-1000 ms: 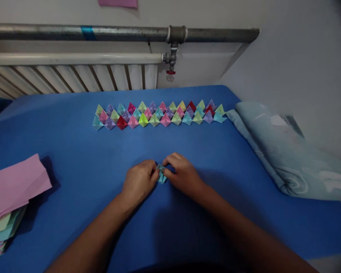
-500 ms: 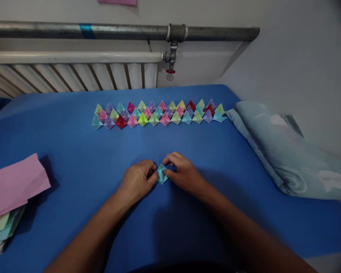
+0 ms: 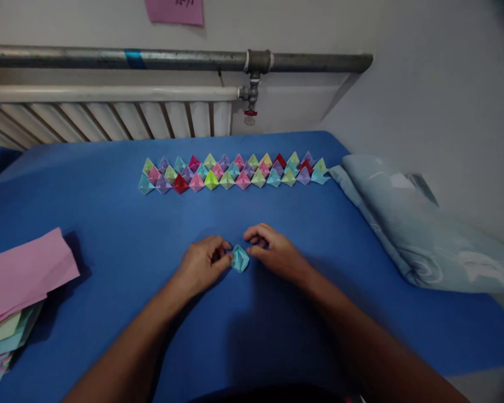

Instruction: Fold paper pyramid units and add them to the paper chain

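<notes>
Between both hands [image 3: 201, 263], paper piece [image 3: 239, 259] now more exposed

Both forearms reach forward, left hand [image 3: 201, 262] and right hand [image 3: 273, 252] close together, fingers curled.

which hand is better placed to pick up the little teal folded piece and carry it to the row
Probably the left hand: its fingertips already touch the teal folded piece, while the right hand sits just beside it, fingers curled. Both are about equally far from the row of paper shapes.
</notes>
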The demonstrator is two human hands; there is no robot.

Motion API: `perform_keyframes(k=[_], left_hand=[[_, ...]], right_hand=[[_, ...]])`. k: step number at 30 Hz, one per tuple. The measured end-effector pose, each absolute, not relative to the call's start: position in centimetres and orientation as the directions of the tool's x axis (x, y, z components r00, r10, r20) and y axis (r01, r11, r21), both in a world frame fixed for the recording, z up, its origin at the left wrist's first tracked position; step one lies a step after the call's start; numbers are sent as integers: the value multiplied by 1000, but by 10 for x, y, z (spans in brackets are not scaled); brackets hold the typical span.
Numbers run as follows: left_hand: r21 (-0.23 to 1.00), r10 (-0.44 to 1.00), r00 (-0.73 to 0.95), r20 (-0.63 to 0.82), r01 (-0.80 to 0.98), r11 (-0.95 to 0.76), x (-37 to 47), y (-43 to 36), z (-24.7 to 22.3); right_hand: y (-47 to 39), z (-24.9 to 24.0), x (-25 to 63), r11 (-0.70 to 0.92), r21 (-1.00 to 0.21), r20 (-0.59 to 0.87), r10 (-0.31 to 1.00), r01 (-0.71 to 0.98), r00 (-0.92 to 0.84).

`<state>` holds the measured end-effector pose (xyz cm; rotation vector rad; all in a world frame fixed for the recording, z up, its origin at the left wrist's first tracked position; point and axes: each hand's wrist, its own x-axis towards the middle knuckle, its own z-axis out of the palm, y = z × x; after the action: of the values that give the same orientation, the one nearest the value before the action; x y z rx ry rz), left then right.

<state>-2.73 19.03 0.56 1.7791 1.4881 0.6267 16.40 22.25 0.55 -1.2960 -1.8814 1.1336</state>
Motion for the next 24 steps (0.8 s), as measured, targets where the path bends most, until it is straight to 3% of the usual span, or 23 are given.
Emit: perform_keyframes(k=[4, 8, 16, 24], left_hand=[[886, 985, 131, -114, 462, 41, -40, 195, 0], [892, 988, 110, -111, 450, 50, -44, 198, -3], [792, 985, 168, -33, 605, -77, -39, 195, 3], [761, 983, 186, 14, 636, -131, -39, 193, 5]], right_hand=[[233, 6, 175, -57, -939, -129, 973, 340, -193], [237, 7, 179, -104, -940, -174, 965, 326, -195], [229, 8, 180, -14, -917, -94, 979, 398, -182], [174, 1, 176, 330, -806, 212, 936, 491, -281]])
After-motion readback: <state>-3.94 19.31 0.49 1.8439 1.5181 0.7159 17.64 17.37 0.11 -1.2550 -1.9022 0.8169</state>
